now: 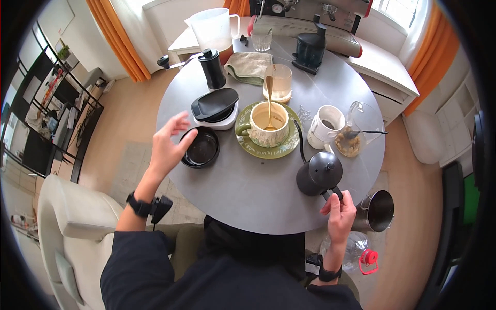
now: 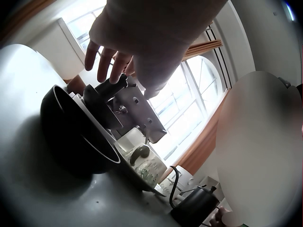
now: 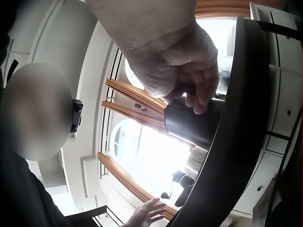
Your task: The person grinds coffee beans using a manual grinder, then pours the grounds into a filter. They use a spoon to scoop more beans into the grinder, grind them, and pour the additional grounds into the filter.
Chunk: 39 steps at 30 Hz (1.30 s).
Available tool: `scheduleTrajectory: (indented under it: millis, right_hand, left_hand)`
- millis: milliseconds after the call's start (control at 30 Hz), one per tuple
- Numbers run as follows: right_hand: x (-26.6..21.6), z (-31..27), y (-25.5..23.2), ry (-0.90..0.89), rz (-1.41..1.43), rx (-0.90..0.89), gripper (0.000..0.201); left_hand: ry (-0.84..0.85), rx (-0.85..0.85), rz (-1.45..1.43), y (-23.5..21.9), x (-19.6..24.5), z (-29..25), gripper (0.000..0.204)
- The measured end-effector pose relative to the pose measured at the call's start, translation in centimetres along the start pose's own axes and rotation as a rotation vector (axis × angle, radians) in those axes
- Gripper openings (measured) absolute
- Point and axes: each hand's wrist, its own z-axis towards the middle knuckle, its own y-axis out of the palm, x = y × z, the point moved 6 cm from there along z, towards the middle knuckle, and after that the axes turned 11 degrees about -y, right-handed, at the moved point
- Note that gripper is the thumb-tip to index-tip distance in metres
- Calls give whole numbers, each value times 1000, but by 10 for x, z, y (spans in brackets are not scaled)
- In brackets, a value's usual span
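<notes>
My right hand (image 1: 339, 217) grips the handle of a black gooseneck kettle (image 1: 319, 173) near the table's front right edge. The kettle's body (image 3: 191, 125) shows below the fingers in the right wrist view. Beside a round black bowl (image 1: 200, 150), my left hand (image 1: 168, 147) hovers with its fingers loosely extended and holds nothing. Behind that bowl, a black lid-like dish (image 1: 216, 105) lies tilted on a white scale-like base (image 1: 227, 122). A patterned mug (image 1: 266, 137) stands on a green lettered saucer (image 1: 246, 146), and a gold spoon (image 1: 269, 98) leans inside it.
To the right are a white mug (image 1: 323, 135) with dark liquid and a glass vessel (image 1: 364, 124) with brownish contents. A hand grinder (image 1: 212, 70), folded cloth (image 1: 248, 67), ribbed glass (image 1: 280, 82) and pitcher (image 1: 214, 31) stand farther back. A metal bin (image 1: 367, 214) sits beyond the right edge.
</notes>
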Motion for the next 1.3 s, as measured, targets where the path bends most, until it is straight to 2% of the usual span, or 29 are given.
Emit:
scheduleTrajectory:
  millis: [33, 133, 300, 367, 433, 533, 633, 667, 800, 1300]
  right_hand:
    - [0, 0, -1, -6, -4, -5, 27]
    - [1, -1, 0, -19, 18, 2, 26]
    - [-14, -4, -19, -22, 29, 58, 24]
    - [-19, -5, -29, -39, 121, 96, 26]
    - [-29, -4, -43, -44, 48, 124, 26]
    - [-44, 2, -57, -61, 11, 146, 26]
    - [-52, 8, -73, -82, -38, 162, 26]
    - [-55, 11, -77, -81, -66, 166, 27]
    - [-66, 24, -88, -97, -156, 174, 28]
    - [-80, 47, -111, -96, -337, 188, 31]
  left_hand:
    - [6, -60, -45, -1, 2, -15, 36]
    - [-109, -43, -223, -5, -4, -53, 19]
    - [-86, -34, -229, -7, -26, -93, 20]
    - [-77, -41, -259, 5, -30, -103, 19]
    - [-80, -23, -290, 11, -32, -108, 17]
    - [47, -133, -341, 32, -12, -117, 18]
    - [109, -105, -265, 43, -15, -122, 25]
    - [151, -37, -236, 45, -14, -121, 32]
    - [276, -43, -178, 51, -2, -119, 40]
    - [316, -2, -157, 60, -2, -122, 35]
